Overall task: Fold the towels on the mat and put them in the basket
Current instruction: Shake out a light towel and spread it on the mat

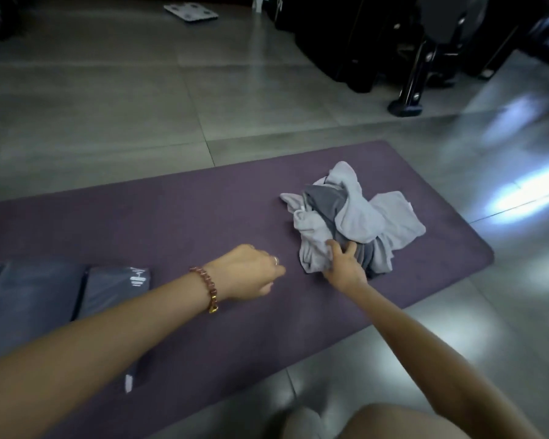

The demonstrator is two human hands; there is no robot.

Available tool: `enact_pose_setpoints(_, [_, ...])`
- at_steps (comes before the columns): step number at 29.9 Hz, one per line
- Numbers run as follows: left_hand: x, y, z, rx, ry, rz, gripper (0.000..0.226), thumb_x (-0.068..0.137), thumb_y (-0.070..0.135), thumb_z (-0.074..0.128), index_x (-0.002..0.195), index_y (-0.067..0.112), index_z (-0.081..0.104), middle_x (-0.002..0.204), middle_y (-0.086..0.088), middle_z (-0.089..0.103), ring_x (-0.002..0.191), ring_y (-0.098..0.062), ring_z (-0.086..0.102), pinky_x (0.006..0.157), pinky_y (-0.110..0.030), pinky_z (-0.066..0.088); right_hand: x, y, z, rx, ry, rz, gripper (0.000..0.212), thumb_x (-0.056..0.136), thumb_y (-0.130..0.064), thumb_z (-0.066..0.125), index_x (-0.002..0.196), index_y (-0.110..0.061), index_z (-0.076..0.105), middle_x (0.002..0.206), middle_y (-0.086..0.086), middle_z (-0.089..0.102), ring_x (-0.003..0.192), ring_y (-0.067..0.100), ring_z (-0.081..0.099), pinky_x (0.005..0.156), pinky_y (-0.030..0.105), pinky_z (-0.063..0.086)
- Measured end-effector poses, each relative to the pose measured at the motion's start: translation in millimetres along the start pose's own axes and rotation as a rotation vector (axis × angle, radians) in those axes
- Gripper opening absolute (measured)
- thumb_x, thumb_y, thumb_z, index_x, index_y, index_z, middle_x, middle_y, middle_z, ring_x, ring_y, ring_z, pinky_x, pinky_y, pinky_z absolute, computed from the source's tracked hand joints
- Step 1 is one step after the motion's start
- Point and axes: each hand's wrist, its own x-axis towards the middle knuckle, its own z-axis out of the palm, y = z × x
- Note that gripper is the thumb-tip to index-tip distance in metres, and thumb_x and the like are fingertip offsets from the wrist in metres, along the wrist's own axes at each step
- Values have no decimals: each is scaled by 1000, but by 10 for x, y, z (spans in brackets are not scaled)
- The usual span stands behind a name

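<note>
We log bare forearms (108, 343). Left hand (251, 274): the wrist wears a bracelet (205, 288) of pinkish-red beads with a gold piece at its lower end, and we see a thin pale ring (276, 260) on one finger. Right hand (343, 267) and wrist bare. Bare knee (409, 423) nearest us.

Your right hand (346, 264) sinks its fingertips out of sight into the towel pile (352, 217). Your left hand (251, 274) hides its curled fingers. The grey folded pad (45, 293) is cut by the left edge.
</note>
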Motion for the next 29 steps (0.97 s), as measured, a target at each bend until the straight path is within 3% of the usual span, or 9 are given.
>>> enact_pose_setpoints(4, [-57, -193, -138, 5, -16, 0, 26, 96, 27, 37, 115, 17, 52, 115, -1, 59, 107, -24, 56, 85, -36, 44, 146, -212, -146, 128, 387, 56, 51, 79, -4, 59, 127, -7, 42, 115, 17, 41, 75, 39, 56, 56, 38, 41])
enact_pose_setpoints(6, [-16, -255, -207, 15, -8, 3, 26, 95, 26, 37, 113, 17, 53, 114, -1, 59, 105, -24, 57, 85, -37, 45, 264, -241, -295, 240, 367, 184, 65, 85, -11, 57, 142, -15, 27, 118, 12, 39, 84, 36, 55, 66, 39, 42])
enact_pose_setpoints(8, [73, -281, -304, 12, 6, 19, 24, 95, 25, 38, 110, 16, 54, 112, -2, 60, 103, -25, 58, 84, -37, 46, 345, -145, -429, 317, 217, 346, 53, 93, -19, 51, 141, -16, 30, 123, 13, 44, 102, 37, 54, 78, 39, 42])
enact_pose_setpoints(10, [191, -280, -414, 11, 35, 48, 22, 94, 24, 39, 107, 15, 54, 110, -4, 61, 101, -26, 59, 82, -39, 48, 362, 6, -528, 431, 218, 384, 26, 96, -18, 43, 117, -4, 50, 110, 18, 55, 103, 38, 55, 78, 36, 40])
enact_pose_setpoints(13, [344, -274, -582, -6, 109, 69, 20, 94, 23, 40, 105, 14, 54, 108, -5, 62, 98, -28, 59, 77, -39, 48, 338, 30, -748, 681, 473, 425, 22, 99, -16, 35, 92, -3, 51, 102, 17, 51, 89, 29, 51, 79, 36, 39])
enact_pose_setpoints(15, [428, -285, -660, -16, 184, 89, 22, 93, 23, 41, 108, 14, 55, 110, -5, 61, 99, -28, 58, 76, -38, 47, 299, -124, -1050, 891, 597, 341, 20, 99, -13, 33, 85, -12, 48, 91, 9, 50, 83, 20, 44, 79, 35, 43])
enact_pose_setpoints(18, [518, -366, -772, -66, 248, 63, 30, 92, 24, 46, 119, 16, 54, 122, -4, 56, 110, -25, 55, 83, -36, 43, 161, -400, -1644, 1194, 534, 57, 24, 100, -13, 33, 78, -21, 38, 77, -5, 42, 75, 11, 44, 74, 27, 42])
enact_pose_setpoints(25, [729, -473, -1438, -251, 332, -147, 62, 93, 31, 51, 148, 28, 23, 158, -4, 10, 138, -25, 29, 109, -37, 33, 11, -871, -3183, 1396, 595, -527, 16, 104, -16, 32, 101, -20, 47, 101, -1, 53, 91, 8, 53, 87, 28, 47])
enact_pose_setpoints(29, [987, -435, -1852, -764, 496, -225, 85, 82, 42, 68, 146, 28, 14, 155, 0, 0, 140, -20, 22, 113, -33, 28, -18, -1175, -3656, 1536, 434, -695, 16, 104, -18, 32, 100, -19, 48, 101, 3, 55, 94, 14, 54, 85, 34, 48])
